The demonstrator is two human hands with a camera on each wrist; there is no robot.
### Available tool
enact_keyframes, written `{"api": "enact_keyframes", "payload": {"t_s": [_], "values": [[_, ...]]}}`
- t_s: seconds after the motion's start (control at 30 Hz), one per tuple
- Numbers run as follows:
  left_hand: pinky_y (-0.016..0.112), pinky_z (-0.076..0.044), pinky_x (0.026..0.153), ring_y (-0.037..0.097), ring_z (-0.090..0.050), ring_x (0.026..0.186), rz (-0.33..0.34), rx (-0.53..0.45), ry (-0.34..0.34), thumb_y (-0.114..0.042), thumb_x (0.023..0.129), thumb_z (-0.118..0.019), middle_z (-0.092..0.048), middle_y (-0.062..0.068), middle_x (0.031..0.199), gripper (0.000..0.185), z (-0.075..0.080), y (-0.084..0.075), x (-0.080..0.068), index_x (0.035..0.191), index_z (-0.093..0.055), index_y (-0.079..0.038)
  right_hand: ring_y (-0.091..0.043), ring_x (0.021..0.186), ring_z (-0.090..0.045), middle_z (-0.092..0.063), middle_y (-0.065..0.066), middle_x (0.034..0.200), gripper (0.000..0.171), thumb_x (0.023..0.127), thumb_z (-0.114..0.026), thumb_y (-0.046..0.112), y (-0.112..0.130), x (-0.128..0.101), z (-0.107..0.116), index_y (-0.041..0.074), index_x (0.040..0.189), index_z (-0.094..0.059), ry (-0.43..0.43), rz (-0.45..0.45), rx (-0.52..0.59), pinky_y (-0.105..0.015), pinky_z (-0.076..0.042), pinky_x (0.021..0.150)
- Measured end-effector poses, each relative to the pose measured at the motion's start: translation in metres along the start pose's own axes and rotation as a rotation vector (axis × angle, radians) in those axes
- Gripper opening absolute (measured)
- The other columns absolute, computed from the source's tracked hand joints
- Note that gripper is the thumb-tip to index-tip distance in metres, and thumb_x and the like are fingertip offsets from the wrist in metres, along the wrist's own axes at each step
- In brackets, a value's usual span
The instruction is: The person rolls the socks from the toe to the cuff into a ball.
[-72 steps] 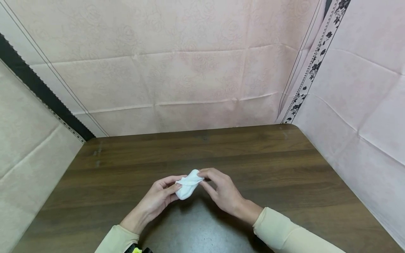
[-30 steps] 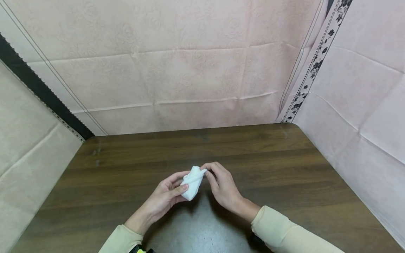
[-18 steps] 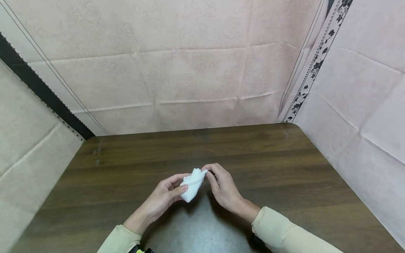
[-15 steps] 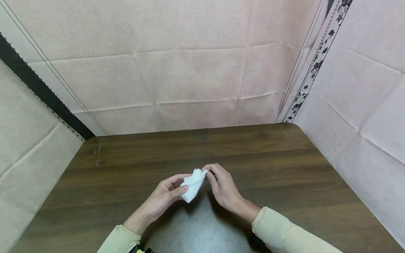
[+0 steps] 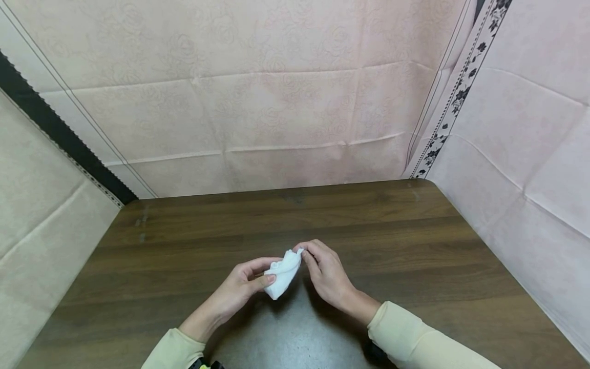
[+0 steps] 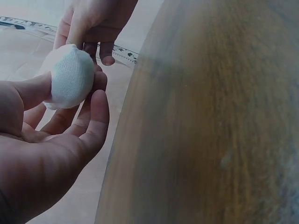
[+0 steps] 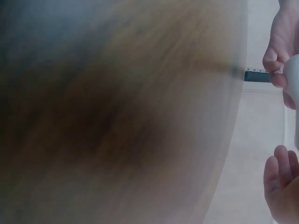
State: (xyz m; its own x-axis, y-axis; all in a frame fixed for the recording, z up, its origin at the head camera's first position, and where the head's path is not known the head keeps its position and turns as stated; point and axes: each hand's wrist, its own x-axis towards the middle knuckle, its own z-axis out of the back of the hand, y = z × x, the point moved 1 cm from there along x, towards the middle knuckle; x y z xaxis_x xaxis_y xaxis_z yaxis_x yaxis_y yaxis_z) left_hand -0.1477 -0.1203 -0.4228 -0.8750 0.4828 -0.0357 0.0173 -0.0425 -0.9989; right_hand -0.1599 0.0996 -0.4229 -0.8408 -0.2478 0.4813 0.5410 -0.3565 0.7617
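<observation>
A small bundle of rolled white knit cloth (image 5: 282, 277) is held above the table between both hands. My left hand (image 5: 239, 284) grips its lower left side, thumb on the near face and fingers behind. At the upper right end, my right hand (image 5: 328, 274) pinches a narrow tip between thumb and index finger. The left wrist view shows the rounded end of the cloth (image 6: 72, 79), with a fine knit texture, above the curled fingers of the left hand (image 6: 51, 144). Only an edge of the cloth (image 7: 292, 77) enters the right wrist view.
A dark wood-grain table (image 5: 207, 225) lies beneath the hands. Pale patterned cloth sheets (image 5: 276, 113) hang behind it and at both sides, with a black-flowered border (image 5: 454, 102) on the right.
The cloth bundle has turned from lying more sideways to slanting up toward the right hand, and has lowered slightly in the last half second. Its upper right tip stays pinched.
</observation>
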Motion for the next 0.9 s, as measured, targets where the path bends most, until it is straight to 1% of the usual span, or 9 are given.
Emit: {"api": "enact_keyframes", "payload": {"t_s": [0.1, 0.2, 0.37, 0.67, 0.9], "values": [[0.031, -0.052, 0.087, 0.022, -0.061, 0.106, -0.004, 0.017, 0.002, -0.013, 0.100, -0.063, -0.060, 0.017, 0.131, 0.040, 0.0000, -0.0001, 0.0000, 0.137, -0.058, 0.001, -0.021, 0.088, -0.064, -0.064, 0.004, 0.101, 0.024, 0.101, -0.054, -0.004, -0.0001, -0.0002, 0.0008, 0.013, 0.106, -0.070, -0.001, 0.011, -0.003, -0.029, -0.053, 0.076], [0.030, -0.051, 0.088, 0.022, -0.061, 0.106, -0.007, 0.043, 0.008, -0.013, 0.099, -0.064, -0.061, 0.017, 0.130, 0.040, 0.0002, 0.0001, 0.0001, 0.136, -0.059, 0.001, -0.016, 0.090, -0.062, -0.064, 0.006, 0.102, 0.024, 0.101, -0.055, -0.003, -0.0002, -0.0005, 0.0016, 0.013, 0.107, -0.071, 0.000, 0.022, -0.008, -0.029, -0.053, 0.076], [0.029, -0.051, 0.087, 0.023, -0.062, 0.105, -0.023, 0.083, 0.019, -0.011, 0.099, -0.064, -0.062, 0.017, 0.127, 0.038, 0.0002, 0.0009, 0.0003, 0.134, -0.060, 0.002, -0.010, 0.093, -0.060, -0.064, 0.009, 0.103, 0.024, 0.102, -0.055, -0.001, -0.0009, -0.0005, 0.0029, 0.015, 0.108, -0.072, 0.010, 0.003, -0.020, -0.029, -0.052, 0.077], [0.029, -0.052, 0.084, 0.023, -0.061, 0.102, -0.067, 0.139, 0.041, -0.008, 0.099, -0.063, -0.065, 0.017, 0.122, 0.035, -0.0029, 0.0016, 0.0016, 0.132, -0.062, 0.002, -0.011, 0.089, -0.059, -0.063, 0.010, 0.103, 0.021, 0.102, -0.055, 0.002, -0.0020, 0.0003, 0.0045, 0.012, 0.108, -0.072, 0.031, -0.015, -0.023, -0.029, -0.052, 0.074], [0.028, -0.052, 0.083, 0.024, -0.060, 0.101, -0.076, 0.170, 0.056, -0.005, 0.099, -0.062, -0.065, 0.017, 0.120, 0.033, -0.0023, 0.0010, 0.0010, 0.130, -0.063, 0.002, -0.010, 0.088, -0.058, -0.062, 0.011, 0.101, 0.024, 0.103, -0.055, 0.002, -0.0037, -0.0005, 0.0056, 0.019, 0.105, -0.072, 0.044, -0.022, -0.023, -0.029, -0.051, 0.073]]}}
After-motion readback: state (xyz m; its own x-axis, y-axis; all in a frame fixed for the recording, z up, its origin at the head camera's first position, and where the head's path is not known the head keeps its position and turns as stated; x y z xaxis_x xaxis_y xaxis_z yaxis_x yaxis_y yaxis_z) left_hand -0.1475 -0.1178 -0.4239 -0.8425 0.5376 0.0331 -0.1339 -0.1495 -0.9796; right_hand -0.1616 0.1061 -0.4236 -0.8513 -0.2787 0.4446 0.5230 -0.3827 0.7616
